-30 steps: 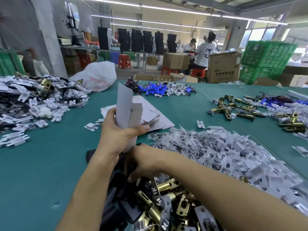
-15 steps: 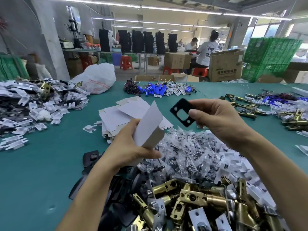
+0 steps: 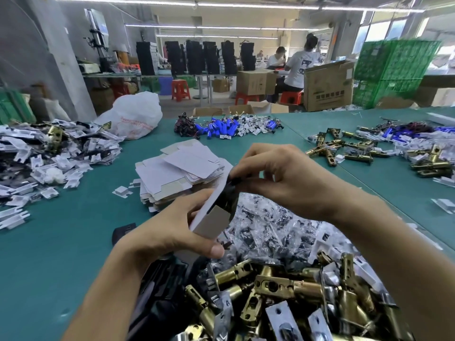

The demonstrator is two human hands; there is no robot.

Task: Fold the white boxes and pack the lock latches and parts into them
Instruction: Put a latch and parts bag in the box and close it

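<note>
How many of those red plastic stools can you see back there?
3 clearly: one red stool standing free in the aisle, one below the cardboard box, one under the seated worker. A reddish shape under the left bench may be a fourth.

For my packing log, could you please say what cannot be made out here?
Head view: black part mostly hidden by the right hand and the white box.
Head view: white box's inside hidden by its own wall and the left hand.
Head view: brass latches pile cut off by the bottom edge.
</note>
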